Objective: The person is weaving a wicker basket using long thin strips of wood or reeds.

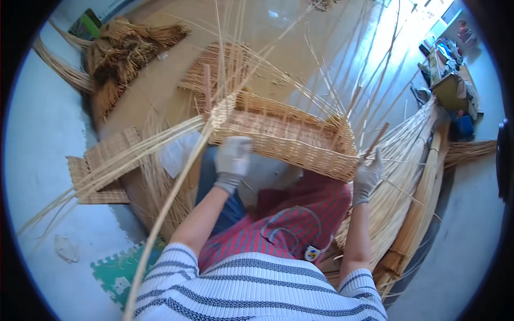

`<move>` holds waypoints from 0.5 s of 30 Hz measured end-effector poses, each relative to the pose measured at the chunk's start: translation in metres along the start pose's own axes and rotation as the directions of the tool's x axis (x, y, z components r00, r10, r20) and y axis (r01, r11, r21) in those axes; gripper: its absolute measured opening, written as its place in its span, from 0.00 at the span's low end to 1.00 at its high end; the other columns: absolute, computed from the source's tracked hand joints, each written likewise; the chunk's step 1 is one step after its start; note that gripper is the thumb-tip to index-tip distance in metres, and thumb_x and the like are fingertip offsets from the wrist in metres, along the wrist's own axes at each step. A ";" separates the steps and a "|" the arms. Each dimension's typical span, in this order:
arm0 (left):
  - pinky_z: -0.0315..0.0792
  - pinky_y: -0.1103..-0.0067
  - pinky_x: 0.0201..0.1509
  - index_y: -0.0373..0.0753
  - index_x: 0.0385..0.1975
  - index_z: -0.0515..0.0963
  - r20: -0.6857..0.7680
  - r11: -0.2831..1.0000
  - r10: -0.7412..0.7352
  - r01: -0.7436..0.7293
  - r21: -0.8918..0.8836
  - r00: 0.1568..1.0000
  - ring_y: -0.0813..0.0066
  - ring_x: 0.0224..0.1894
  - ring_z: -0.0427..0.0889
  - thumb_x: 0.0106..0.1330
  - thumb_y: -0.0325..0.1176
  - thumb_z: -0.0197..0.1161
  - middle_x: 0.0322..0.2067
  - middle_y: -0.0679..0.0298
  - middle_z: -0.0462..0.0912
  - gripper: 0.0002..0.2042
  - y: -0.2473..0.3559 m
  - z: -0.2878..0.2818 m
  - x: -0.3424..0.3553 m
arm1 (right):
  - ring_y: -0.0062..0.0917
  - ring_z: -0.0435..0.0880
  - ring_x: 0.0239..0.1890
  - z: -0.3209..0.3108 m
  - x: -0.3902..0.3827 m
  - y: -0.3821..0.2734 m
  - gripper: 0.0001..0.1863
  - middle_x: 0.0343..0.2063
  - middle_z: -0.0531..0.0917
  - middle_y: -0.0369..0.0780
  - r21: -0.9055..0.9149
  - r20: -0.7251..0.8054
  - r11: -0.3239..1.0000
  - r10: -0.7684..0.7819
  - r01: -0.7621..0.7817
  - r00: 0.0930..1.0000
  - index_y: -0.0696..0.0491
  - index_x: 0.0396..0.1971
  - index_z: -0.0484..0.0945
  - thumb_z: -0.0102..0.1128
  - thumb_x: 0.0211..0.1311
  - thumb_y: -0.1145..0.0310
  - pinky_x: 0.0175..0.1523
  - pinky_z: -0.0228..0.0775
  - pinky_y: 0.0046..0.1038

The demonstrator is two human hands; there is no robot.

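Note:
A long rectangular wicker basket [289,147] sits over my lap, its woven walls low and its loose stakes standing up at the corners. My left hand [233,156], in a pale work glove, is closed in front of the near wall at the left end; what its fingers hold, if anything, is hidden. My right hand [368,176], gloved too, grips the basket's right near corner beside a brown wooden stick [377,140]. A bundle of long pale canes [144,140] runs out leftward from the left corner. One thicker cane [170,206] slants down past my left arm.
Bundles of pale fibre [393,198] lie along my right side. Woven panels [110,166] rest at the left, with a brown heap of bundled material [128,51] beyond. Another woven piece [214,67] lies behind the basket. A green foam mat [120,270] is at the lower left.

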State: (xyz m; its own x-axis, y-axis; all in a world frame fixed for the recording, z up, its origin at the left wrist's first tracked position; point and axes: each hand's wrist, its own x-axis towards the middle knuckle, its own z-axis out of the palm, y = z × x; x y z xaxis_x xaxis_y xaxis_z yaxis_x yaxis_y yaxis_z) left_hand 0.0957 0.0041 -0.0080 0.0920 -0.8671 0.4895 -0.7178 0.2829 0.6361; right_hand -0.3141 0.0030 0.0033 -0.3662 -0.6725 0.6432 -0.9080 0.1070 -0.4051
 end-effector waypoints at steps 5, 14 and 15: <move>0.73 0.63 0.50 0.36 0.47 0.79 0.094 0.931 -0.338 0.319 0.176 0.936 0.47 0.48 0.80 0.68 0.48 0.59 0.42 0.45 0.82 0.21 -0.091 -0.053 0.018 | 0.33 0.79 0.49 0.019 -0.048 -0.169 0.15 0.44 0.82 0.42 0.272 0.569 0.953 -0.046 -0.135 0.821 0.57 0.48 0.78 0.55 0.62 0.77 0.59 0.69 0.32; 0.74 0.73 0.45 0.36 0.51 0.78 0.174 0.831 -0.316 0.361 -0.424 0.933 0.71 0.36 0.78 0.67 0.39 0.62 0.34 0.62 0.80 0.17 -0.128 -0.108 0.012 | 0.39 0.71 0.63 -0.002 -0.131 -0.415 0.27 0.60 0.73 0.45 0.946 0.053 0.184 -0.900 0.267 0.432 0.46 0.63 0.70 0.54 0.62 0.68 0.69 0.57 0.46; 0.75 0.73 0.45 0.36 0.52 0.77 0.199 0.880 -0.251 0.309 -0.360 0.947 0.71 0.36 0.78 0.67 0.38 0.62 0.34 0.63 0.80 0.17 -0.114 -0.113 0.013 | 0.37 0.72 0.62 -0.003 -0.123 -0.412 0.26 0.58 0.75 0.44 0.960 0.064 0.144 -0.948 0.241 0.312 0.47 0.62 0.71 0.54 0.62 0.67 0.69 0.58 0.45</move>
State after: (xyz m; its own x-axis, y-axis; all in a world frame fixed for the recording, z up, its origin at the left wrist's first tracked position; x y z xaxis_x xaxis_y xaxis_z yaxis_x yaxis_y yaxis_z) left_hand 0.2573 0.0067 -0.0067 0.1305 -0.9740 0.1851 -0.3545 0.1285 0.9262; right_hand 0.1042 0.0438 0.0930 0.7594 -0.3584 0.5431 -0.0241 -0.8495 -0.5270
